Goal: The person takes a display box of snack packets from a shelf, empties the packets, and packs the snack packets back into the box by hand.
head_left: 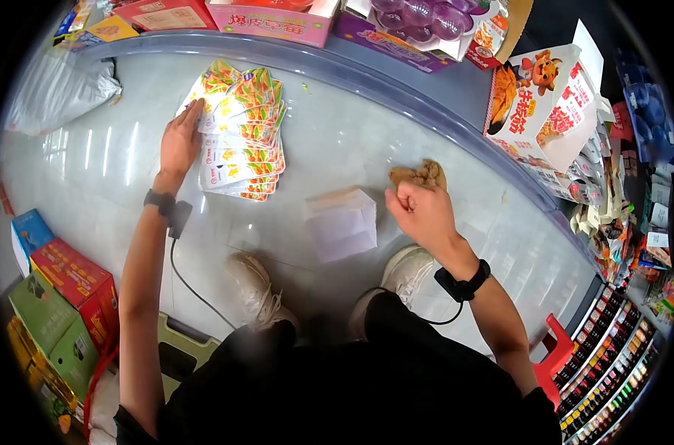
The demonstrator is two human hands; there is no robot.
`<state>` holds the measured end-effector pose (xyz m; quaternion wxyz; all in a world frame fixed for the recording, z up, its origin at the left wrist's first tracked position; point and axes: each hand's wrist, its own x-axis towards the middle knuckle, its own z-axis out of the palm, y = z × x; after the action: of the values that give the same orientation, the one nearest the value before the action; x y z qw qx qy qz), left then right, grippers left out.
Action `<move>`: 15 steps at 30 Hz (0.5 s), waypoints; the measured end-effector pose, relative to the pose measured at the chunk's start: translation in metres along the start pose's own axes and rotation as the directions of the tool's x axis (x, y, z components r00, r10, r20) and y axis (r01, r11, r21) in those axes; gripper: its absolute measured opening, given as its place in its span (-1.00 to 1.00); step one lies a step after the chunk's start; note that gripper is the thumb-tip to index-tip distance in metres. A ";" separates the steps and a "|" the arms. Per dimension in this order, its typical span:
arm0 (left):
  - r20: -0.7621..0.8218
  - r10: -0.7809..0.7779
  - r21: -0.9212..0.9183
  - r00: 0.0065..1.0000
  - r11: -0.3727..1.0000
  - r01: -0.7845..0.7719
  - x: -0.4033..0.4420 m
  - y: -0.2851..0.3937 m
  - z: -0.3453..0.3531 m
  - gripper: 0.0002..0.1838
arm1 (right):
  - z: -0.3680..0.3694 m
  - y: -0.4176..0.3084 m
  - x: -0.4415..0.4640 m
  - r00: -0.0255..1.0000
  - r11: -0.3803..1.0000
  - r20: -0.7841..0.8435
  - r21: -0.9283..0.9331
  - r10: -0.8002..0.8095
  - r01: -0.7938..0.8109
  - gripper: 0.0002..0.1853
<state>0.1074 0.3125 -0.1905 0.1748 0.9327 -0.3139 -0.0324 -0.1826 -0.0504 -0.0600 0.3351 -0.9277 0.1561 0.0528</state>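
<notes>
Though fanned, packets (244, 137) (flat, glossy) against left hand (179, 141).

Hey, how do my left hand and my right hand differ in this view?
Your left hand has its fingers stretched out, while your right hand is curled in. The left hand is at the edge of the packets; the right hand is by a brown thing, whether touching it I can't tell. Both have black wrist straps.
</notes>
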 end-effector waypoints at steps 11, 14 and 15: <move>-0.455 -0.049 -0.313 0.889 0.944 -0.108 0.005 0.044 -0.071 -0.78 | -0.009 0.003 0.004 0.997 0.986 0.004 0.142 0.083 -0.083 -0.63; -0.512 0.192 -0.029 0.837 0.970 -0.240 -0.012 0.117 -0.106 -0.70 | -0.010 -0.003 0.007 0.989 0.844 0.134 0.520 0.069 -0.129 -0.69; -0.498 0.244 -0.055 0.832 0.949 -0.311 -0.022 0.135 -0.111 -0.67 | -0.013 -0.015 0.007 0.963 0.752 0.258 0.619 0.074 -0.224 -0.76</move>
<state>0.0315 0.2592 -0.0403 0.3128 0.8412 -0.3893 0.2074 -0.1709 -0.0496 -0.0427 0.6422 -0.7293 0.2010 0.1237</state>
